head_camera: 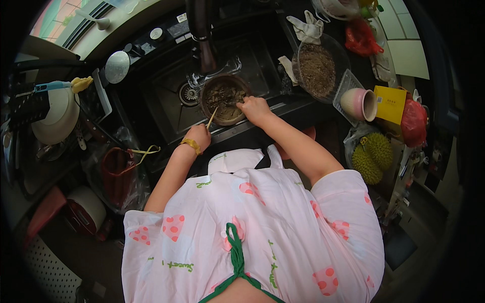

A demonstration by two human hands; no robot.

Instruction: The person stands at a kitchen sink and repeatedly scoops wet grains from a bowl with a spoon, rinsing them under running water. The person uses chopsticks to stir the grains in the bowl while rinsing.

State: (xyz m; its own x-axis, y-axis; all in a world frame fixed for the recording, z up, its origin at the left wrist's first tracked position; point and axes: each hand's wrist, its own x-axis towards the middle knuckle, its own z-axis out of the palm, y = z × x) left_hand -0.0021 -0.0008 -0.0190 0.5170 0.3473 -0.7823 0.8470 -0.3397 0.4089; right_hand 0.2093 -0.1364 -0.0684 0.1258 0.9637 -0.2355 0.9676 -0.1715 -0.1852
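A round brown pot [204,99] holding lumpy soil [223,99] stands in the dark sink, beside the drain. My left hand [198,138], with a yellow band at the wrist, is closed on a thin light-coloured stick [212,116]; the stick's far end reaches over the pot's near left rim. At the pot's right side, my right hand [255,109] has its fingers bent over the rim at the soil. Whether those fingers pinch anything cannot be seen. Above the pot hangs the dark faucet [206,57].
Right of the sink stand a clear bowl of soil [317,70], white gloves [308,28], a pink and cream pot [359,104] in a plastic basket, a yellow box [389,104] and spiky green fruits [372,157]. A dish rack with plates [57,117] and a plastic bag [121,181] lie left.
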